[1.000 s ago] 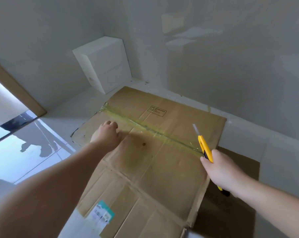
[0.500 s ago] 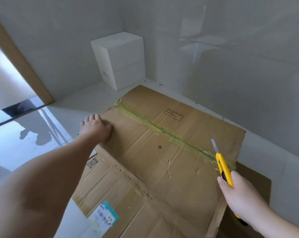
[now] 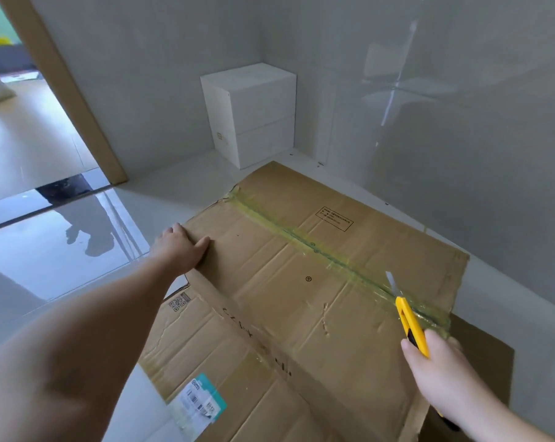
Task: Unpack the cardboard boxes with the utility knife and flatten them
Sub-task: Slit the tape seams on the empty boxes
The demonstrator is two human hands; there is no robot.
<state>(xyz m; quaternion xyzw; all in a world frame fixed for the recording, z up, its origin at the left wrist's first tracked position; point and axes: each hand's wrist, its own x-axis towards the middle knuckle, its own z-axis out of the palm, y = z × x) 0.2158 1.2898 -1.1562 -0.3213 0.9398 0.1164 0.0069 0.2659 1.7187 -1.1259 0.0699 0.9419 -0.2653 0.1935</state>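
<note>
A flattened brown cardboard box (image 3: pixel 301 301) lies on the white floor, with a yellowish tape seam (image 3: pixel 320 250) running diagonally across it. A shipping label (image 3: pixel 202 403) sits on its near flap. My left hand (image 3: pixel 177 250) is at the box's left edge, thumb on top and fingers curled over the edge. My right hand (image 3: pixel 438 368) grips a yellow utility knife (image 3: pixel 410 323). Its blade is out and points up over the near right end of the tape seam.
A white box (image 3: pixel 253 116) stands in the far corner against grey walls. A darker cardboard sheet (image 3: pixel 483 352) lies under the box at the right. A doorway with a wooden frame (image 3: pixel 65 90) opens at the left onto glossy floor.
My left hand slid left from the panel's middle to its left edge and took hold there. The right hand with the knife drew back toward me. The view turned left.
</note>
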